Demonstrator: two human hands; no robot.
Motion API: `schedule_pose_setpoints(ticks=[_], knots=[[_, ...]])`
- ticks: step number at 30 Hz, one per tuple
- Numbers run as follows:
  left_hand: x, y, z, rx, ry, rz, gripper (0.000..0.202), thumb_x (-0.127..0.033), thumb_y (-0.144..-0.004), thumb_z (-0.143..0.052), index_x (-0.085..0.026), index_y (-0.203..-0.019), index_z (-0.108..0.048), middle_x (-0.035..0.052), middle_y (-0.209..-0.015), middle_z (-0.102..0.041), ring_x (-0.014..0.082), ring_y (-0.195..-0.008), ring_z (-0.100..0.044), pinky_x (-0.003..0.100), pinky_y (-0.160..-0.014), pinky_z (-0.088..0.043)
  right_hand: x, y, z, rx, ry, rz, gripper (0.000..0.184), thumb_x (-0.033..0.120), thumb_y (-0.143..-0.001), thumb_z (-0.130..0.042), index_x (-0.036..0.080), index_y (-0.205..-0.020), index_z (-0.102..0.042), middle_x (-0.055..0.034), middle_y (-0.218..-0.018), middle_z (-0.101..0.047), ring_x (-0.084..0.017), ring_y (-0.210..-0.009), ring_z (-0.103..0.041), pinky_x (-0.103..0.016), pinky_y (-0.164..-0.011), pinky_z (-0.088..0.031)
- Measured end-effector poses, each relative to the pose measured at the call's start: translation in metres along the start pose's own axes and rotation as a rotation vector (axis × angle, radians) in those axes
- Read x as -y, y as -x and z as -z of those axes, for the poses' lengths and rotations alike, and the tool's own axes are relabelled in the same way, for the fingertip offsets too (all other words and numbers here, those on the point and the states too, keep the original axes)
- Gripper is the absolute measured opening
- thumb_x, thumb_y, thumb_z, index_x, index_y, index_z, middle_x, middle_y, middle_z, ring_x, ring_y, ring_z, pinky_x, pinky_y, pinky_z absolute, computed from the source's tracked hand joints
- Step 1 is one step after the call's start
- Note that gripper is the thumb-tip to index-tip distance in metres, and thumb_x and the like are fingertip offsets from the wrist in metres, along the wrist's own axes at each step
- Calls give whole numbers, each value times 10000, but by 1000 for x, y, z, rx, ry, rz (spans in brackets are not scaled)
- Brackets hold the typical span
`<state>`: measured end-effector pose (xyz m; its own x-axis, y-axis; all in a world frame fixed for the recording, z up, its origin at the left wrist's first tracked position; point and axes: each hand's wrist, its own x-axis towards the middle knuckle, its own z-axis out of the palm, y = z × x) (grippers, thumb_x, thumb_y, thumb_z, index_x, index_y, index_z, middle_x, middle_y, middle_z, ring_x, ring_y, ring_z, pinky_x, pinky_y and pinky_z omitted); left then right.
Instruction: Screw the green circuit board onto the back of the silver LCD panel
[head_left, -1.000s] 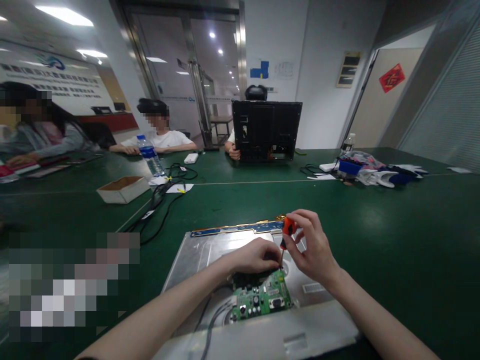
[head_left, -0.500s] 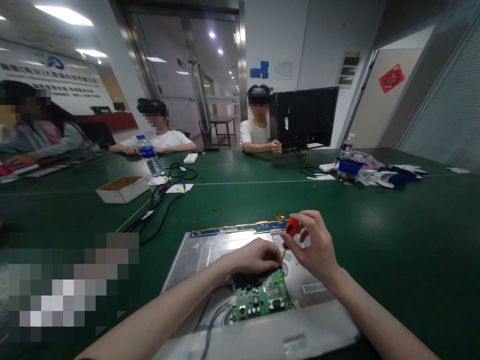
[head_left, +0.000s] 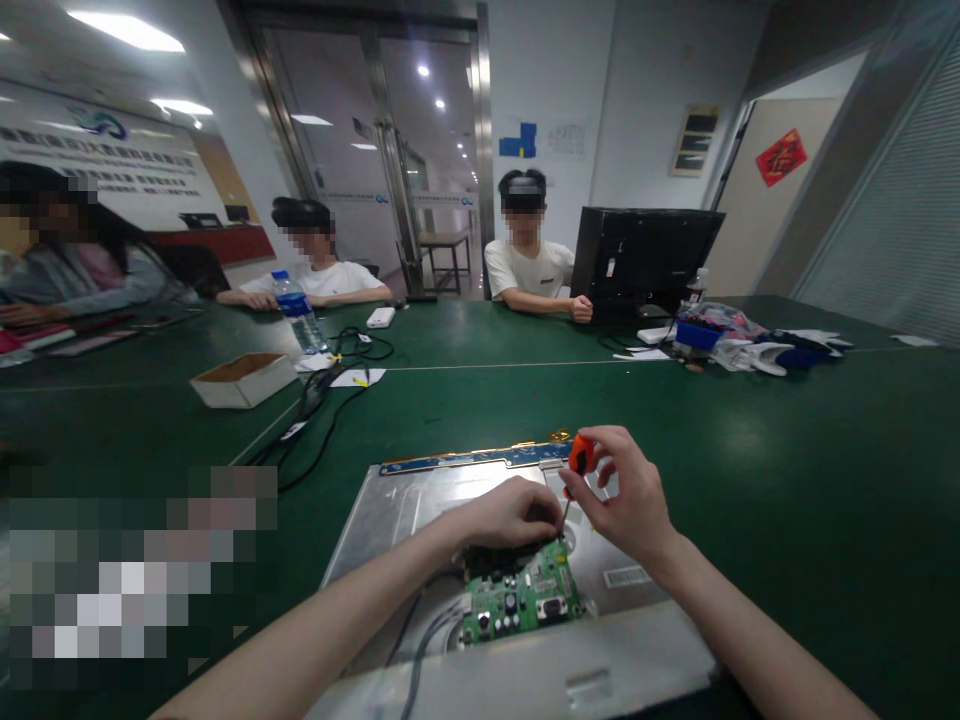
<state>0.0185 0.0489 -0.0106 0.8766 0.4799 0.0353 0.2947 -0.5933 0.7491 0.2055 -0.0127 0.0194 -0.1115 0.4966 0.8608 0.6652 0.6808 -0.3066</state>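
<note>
A screwdriver [head_left: 581, 453] with an orange and black handle is pinched in the fingers of my right hand [head_left: 626, 495]. Its thin shaft slants down to the upper right corner of a green circuit board [head_left: 517, 598]. At that corner the curled fingers of my left hand [head_left: 517, 512] meet the screwdriver's tip; whatever they pinch is hidden. The board is on the metal back of a flat panel [head_left: 637, 650], with grey cables running from its left side. Along the panel's far edge runs a narrow blue circuit strip [head_left: 465, 460].
Black cables [head_left: 322, 400] and an open white box [head_left: 244, 380] are left of the panel. Behind them stands a water bottle [head_left: 298, 312]. Across the green table a co-worker has a hand by a black monitor [head_left: 649, 260]. Gloves [head_left: 757, 355] and bags lie at the far right.
Across the table, the co-worker's monitor has moved right and come down to the tabletop, turned more upright. My hands stay in place; the screwdriver handle has shifted very slightly.
</note>
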Motion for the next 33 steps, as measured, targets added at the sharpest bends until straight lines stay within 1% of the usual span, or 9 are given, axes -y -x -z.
schedule_pose_setpoints(ticks=[3, 9, 12, 15, 19, 24, 29, 33], knots=[[0, 0, 0, 1, 9, -3, 84, -143, -809, -632, -162, -841, -708, -22, -738, -644, 133, -702, -575, 199, -670, -430, -1, 1, -1, -10, -5, -16, 290, 246, -913, -615, 222, -1173, -488, -25, -887, -613, -117, -590, -587, -212, -439, -494], [0, -1, 0, 4, 21, -5, 72, -144, -796, -623, -157, -809, -693, -24, -713, -629, 131, -682, -567, 201, -660, -420, 3, -1, 0, 10, 9, -9, 273, 205, -918, -557, 201, -1184, -495, -29, -857, -637, -132, -603, -617, -226, -463, -507], [-1, 0, 1, 4, 23, -4, 77, -154, -797, -617, -161, -818, -690, -24, -721, -634, 136, -692, -575, 203, -661, -421, 4, -2, 1, 22, 12, -2, 297, 183, -910, -542, 201, -1201, -487, -18, -845, -637, -118, -565, -596, -223, -464, -499], [-2, 0, 1, 0, 24, -9, 68, -151, -795, -620, -162, -811, -685, -26, -727, -633, 136, -696, -569, 210, -681, -422, 3, -1, 1, 33, -16, 0, 309, 196, -906, -557, 215, -1201, -468, -24, -891, -616, -115, -580, -585, -220, -464, -495], [-1, -1, 0, -13, 18, -19, 43, -143, -787, -640, -156, -788, -681, -30, -721, -617, 124, -679, -551, 207, -681, -412, -1, 1, -1, 15, -19, 2, 327, 258, -899, -644, 234, -1177, -473, -45, -986, -564, -118, -631, -586, -226, -472, -503], [3, -2, -1, -19, 12, -20, 65, -123, -783, -636, -153, -802, -690, -29, -727, -622, 123, -682, -561, 199, -667, -407, 0, -1, 0, 43, 5, -6, 301, 193, -913, -615, 242, -1192, -513, -52, -1004, -570, -110, -635, -586, -221, -485, -512], [5, -1, -2, -7, 18, -23, 99, -125, -793, -616, -155, -833, -701, -24, -747, -648, 133, -710, -578, 201, -684, -425, 3, -2, 1, 67, -71, 8, 342, 149, -901, -544, 215, -1227, -463, -44, -930, -618, -117, -621, -599, -205, -475, -509], [4, -1, -1, -14, 16, -17, 98, -127, -784, -630, -157, -836, -707, -22, -756, -655, 134, -712, -575, 206, -697, -427, 2, 0, -1, 62, -86, 19, 320, 196, -899, -572, 216, -1189, -440, -17, -848, -633, -110, -557, -585, -199, -459, -497]])
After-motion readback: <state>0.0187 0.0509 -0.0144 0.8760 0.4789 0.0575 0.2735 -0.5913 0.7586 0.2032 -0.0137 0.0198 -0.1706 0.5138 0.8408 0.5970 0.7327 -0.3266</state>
